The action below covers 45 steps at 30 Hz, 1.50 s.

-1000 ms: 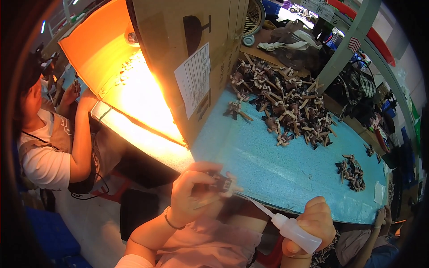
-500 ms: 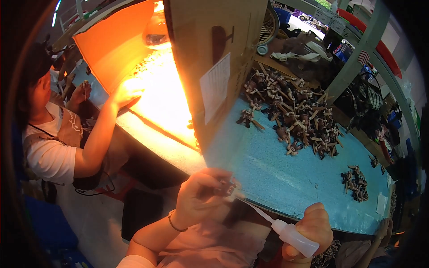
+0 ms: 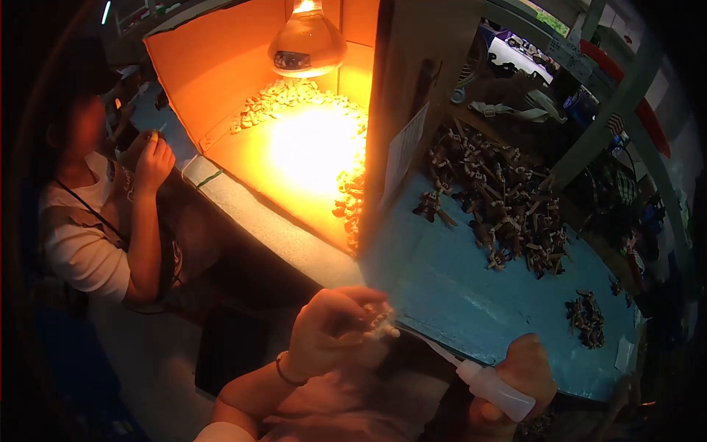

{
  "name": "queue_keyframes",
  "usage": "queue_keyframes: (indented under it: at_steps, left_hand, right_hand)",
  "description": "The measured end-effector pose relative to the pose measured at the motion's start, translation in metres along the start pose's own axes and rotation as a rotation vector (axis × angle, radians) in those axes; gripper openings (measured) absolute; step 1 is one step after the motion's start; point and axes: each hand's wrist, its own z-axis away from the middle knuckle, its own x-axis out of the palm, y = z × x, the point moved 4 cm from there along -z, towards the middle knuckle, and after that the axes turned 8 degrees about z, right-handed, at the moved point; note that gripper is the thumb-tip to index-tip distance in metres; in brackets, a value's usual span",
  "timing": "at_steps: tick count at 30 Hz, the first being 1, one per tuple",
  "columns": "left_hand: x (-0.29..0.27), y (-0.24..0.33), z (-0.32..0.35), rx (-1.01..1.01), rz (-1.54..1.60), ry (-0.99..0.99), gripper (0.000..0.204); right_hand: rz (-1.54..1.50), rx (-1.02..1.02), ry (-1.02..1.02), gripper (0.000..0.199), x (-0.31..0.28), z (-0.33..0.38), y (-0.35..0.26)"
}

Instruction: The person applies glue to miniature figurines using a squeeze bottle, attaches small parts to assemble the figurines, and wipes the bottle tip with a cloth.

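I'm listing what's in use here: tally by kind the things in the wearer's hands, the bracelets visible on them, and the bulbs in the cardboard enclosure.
White squeeze bottle, in the right hand: 1
Small figure, in the left hand: 1
Bracelet: 1
Lit bulb: 1
Total: 4

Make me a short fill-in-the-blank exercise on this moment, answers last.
1. The left hand holds a small figurine; the squeeze bottle is in the ____.
2. The large figurine pile lies on a tabletop coloured ____.
3. Inside the cardboard enclosure, the bulb is switched ____.

Missing words: right hand; blue; on.
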Motion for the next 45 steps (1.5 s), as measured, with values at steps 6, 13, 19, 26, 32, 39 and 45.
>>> queue_keyframes:
  at_steps: [6, 13, 19, 26, 32, 39, 45]
  left_hand:
    - [-0.013, 0.007, 0.002, 0.036, -0.029, -0.006, 0.029]
    - [-0.025, 0.012, 0.005, 0.040, -0.044, 0.024, 0.030]
    - [-0.032, 0.018, 0.005, 0.085, -0.111, 0.045, 0.031]
    - [-0.039, 0.018, 0.007, 0.121, -0.139, 0.075, 0.028]
    - [-0.041, 0.017, 0.006, 0.118, -0.158, 0.102, 0.026]
    - [-0.045, 0.019, 0.008, 0.137, -0.098, 0.100, 0.026]
    - [-0.052, 0.009, 0.018, 0.030, 0.060, 0.137, 0.020]
  right_hand:
    - [0.000, -0.030, 0.007, 0.064, 0.012, -0.003, -0.004]
    - [0.273, 0.005, -0.175, 0.066, 0.017, -0.005, -0.014]
    - [0.204, -0.011, -0.081, 0.073, 0.025, -0.004, -0.014]
    - [0.514, 0.214, -0.209, 0.080, 0.029, -0.009, -0.019]
    - [0.511, -0.043, -0.199, 0.077, 0.032, -0.007, -0.019]
    - [-0.064, -0.129, -0.209, 0.058, 0.045, -0.015, 0.002]
    - [-0.443, 0.622, -0.057, 0.035, 0.079, 0.019, 0.088]
